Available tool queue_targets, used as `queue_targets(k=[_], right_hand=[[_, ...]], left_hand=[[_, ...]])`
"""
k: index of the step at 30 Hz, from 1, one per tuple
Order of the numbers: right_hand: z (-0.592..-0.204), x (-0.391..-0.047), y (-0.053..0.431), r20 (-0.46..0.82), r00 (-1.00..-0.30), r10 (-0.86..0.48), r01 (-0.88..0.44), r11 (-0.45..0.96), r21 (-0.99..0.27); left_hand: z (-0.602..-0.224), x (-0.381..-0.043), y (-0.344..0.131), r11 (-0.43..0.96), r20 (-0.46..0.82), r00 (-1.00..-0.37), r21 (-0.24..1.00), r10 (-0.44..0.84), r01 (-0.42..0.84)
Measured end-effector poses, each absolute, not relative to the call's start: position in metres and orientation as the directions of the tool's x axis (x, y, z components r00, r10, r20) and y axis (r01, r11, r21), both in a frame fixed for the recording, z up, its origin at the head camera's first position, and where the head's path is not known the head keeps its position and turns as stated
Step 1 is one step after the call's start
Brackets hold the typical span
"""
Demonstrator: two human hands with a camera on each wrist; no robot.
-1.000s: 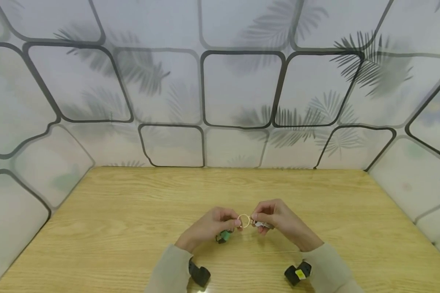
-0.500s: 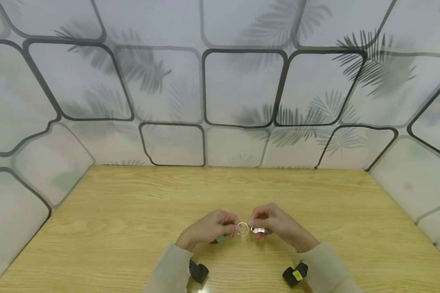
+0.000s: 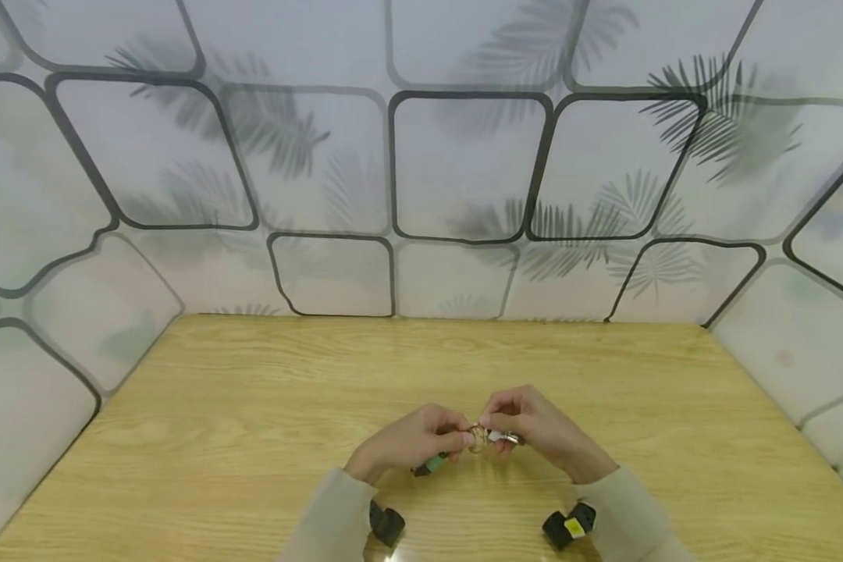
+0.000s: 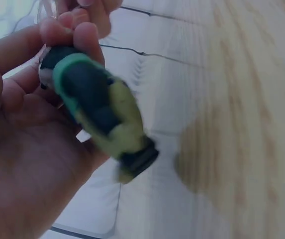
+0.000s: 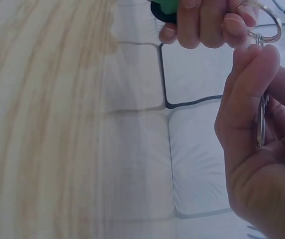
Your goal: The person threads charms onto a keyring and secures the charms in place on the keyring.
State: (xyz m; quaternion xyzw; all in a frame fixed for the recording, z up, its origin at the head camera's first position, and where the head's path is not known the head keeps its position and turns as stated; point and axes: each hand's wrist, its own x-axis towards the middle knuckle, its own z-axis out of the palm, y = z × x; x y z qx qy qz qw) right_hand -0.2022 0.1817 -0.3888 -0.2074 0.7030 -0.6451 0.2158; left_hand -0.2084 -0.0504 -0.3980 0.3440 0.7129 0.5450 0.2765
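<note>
In the head view my left hand (image 3: pixel 414 441) pinches a gold-coloured key ring (image 3: pixel 477 439) between thumb and fingers. Below that hand dangles a green and dark figure-shaped keychain charm (image 3: pixel 432 464), seen larger, blurred and tilted, as a charm (image 4: pixel 95 97) in the left wrist view. Close on the ring's right side, my right hand (image 3: pixel 534 425) pinches a silver key (image 3: pixel 509 439). In the right wrist view the key (image 5: pixel 261 124) lies along the inside of that hand, its upper part hidden by fingertips. Small links touch the ring (image 5: pixel 277 32) just above those fingertips.
Both hands are above a wood-grain table (image 3: pixel 253 406). A pale patterned fabric wall (image 3: pixel 457 172) encloses its back and sides. Black wrist cameras are strapped at the left cuff (image 3: pixel 388 524) and right cuff (image 3: pixel 569 524).
My left hand has shifted slightly right, towards my right hand. The ring has turned from nearly face-on to a narrower angle, with more of it covered by fingers.
</note>
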Motion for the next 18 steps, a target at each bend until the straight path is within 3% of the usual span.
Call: queue_targets(k=[8,18], right_hand=[[-0.3872,-0.2023,0.1858,0.053,-0.827,-0.559,-0.05,-0.02,-0.999],[-0.3875,-0.2036,0.187,0.034,-0.861,-0.508,-0.02,-0.033,-0.999]], left_hand=[[-0.4037,-0.2105,-0.0515,0.132,-0.013,-0.635,0.981,0.772,0.141],[-0.4047,-0.2131,-0.0522,0.057,0.027,-0.745,0.995,0.666,0.088]])
